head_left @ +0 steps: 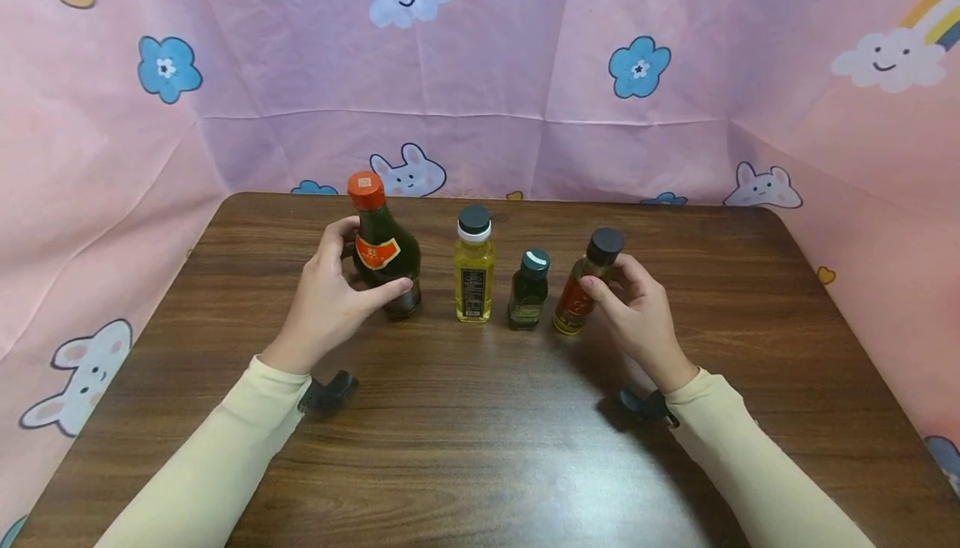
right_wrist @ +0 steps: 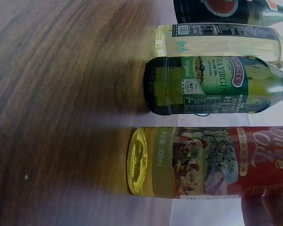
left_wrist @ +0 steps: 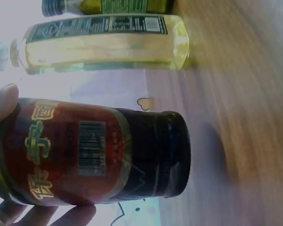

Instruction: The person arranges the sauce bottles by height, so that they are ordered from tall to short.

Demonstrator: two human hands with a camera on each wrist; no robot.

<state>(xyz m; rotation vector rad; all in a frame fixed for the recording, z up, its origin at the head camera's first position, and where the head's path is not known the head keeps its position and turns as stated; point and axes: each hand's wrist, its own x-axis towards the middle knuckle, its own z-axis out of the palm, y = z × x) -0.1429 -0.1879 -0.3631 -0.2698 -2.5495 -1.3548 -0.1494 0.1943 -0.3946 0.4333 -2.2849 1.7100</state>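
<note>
My left hand (head_left: 330,294) grips a dark sauce bottle (head_left: 390,252) with a red cap and red label. In the left wrist view, that sauce bottle (left_wrist: 160,155) seems to hang a little above the tabletop, a shadow beside its base. With thumb and fingers my right hand (head_left: 641,315) holds a small olive oil bottle (head_left: 576,298), black-capped and red-labelled, tilted slightly; whether its base touches the wood I cannot tell. Between the hands stand a clear bottle of yellow oil (head_left: 474,277) with a black cap and a small green olive oil bottle (head_left: 528,294).
The brown wooden table (head_left: 450,431) has rounded far corners. Pink patterned cloth (head_left: 480,73) hangs behind it and along both sides. A dark strap piece (head_left: 330,390) sits at the left wrist, and another dark piece (head_left: 641,404) at the right.
</note>
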